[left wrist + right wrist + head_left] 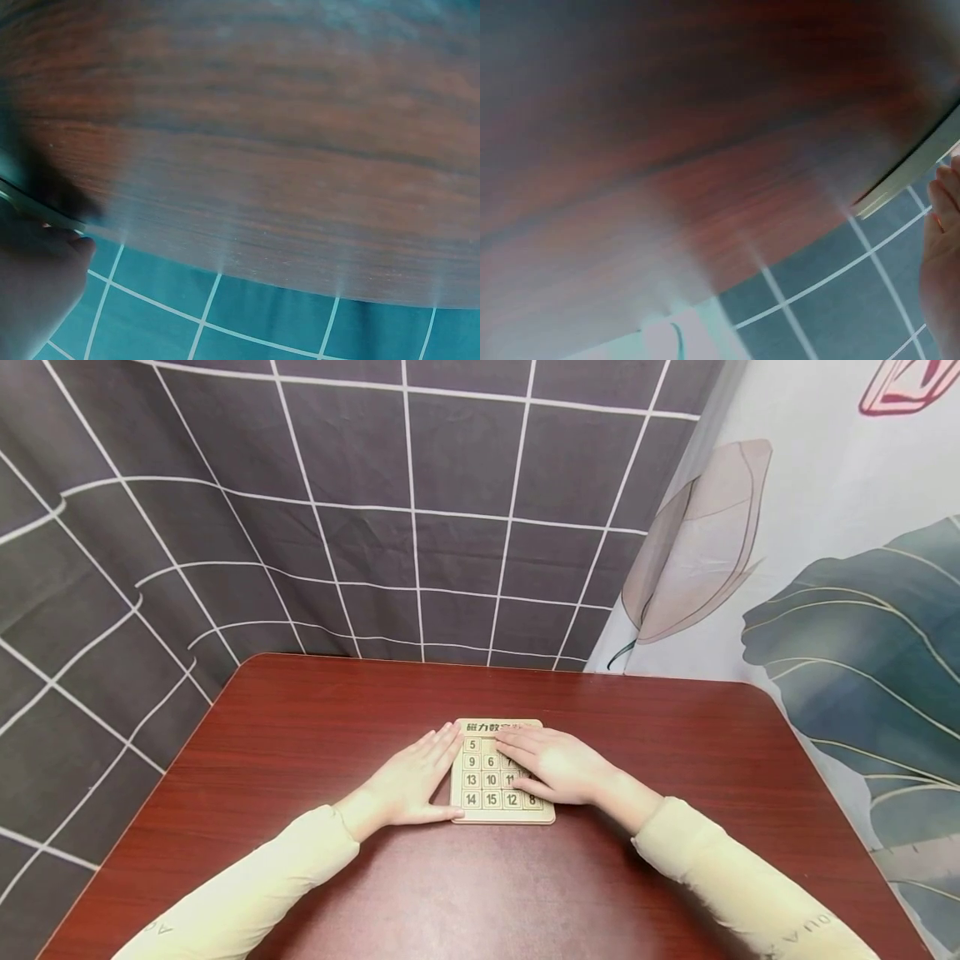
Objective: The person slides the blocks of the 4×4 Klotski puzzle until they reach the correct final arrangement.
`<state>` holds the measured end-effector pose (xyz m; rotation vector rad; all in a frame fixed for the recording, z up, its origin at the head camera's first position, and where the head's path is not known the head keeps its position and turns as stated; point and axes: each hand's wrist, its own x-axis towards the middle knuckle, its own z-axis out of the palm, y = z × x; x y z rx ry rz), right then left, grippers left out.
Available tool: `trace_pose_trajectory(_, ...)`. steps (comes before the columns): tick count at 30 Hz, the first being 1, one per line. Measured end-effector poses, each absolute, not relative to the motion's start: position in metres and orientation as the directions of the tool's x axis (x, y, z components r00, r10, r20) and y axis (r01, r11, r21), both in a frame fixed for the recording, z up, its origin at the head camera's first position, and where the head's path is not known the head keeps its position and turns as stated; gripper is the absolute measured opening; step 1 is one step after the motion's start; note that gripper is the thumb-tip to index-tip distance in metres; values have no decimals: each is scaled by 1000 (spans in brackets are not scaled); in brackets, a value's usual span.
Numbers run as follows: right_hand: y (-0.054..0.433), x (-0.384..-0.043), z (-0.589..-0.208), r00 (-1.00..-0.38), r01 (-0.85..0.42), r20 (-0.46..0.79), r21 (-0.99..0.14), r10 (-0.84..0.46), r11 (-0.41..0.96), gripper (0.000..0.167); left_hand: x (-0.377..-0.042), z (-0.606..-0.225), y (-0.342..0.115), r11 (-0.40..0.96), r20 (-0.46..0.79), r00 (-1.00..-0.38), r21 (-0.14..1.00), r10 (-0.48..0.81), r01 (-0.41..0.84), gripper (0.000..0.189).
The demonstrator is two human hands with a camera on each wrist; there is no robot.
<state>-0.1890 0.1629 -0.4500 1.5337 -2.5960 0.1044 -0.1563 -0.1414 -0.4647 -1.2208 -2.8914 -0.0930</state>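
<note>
A pale number sliding puzzle (pixel 491 817) lies flat on the table, dark characters along its top edge. Tiles such as 5, 9, 6, 13, 10, 14, 15 and 12 show; a tile-free slot appears right of the 5. My left hand (pixel 408 781) rests along the puzzle's left side, fingers extended to the upper left corner and thumb at the lower left one. Over the upper right part lies my right hand (pixel 558 764), its fingers fairly straight on the tiles, hiding several. In the right wrist view the puzzle's edge (pixel 907 174) shows beside the fingers.
The puzzle stands on a dark red wooden table (pixel 337 710). A grey curtain with white grid lines (pixel 375 552) hangs behind and to the left. At the right is a white curtain with leaf prints (pixel 795 568).
</note>
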Motion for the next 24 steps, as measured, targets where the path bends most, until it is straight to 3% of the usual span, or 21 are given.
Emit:
trace_pose_trajectory(10,187,-187,-456,-490,-869,127,11,-863,495,62,-157,-467,-142,681,63,-682,45,728,731,108)
trace_pose_trajectory(24,167,-189,-457,-462,-881,144,39,-875,472,62,-157,-467,-142,680,44,-682,57,730,731,108)
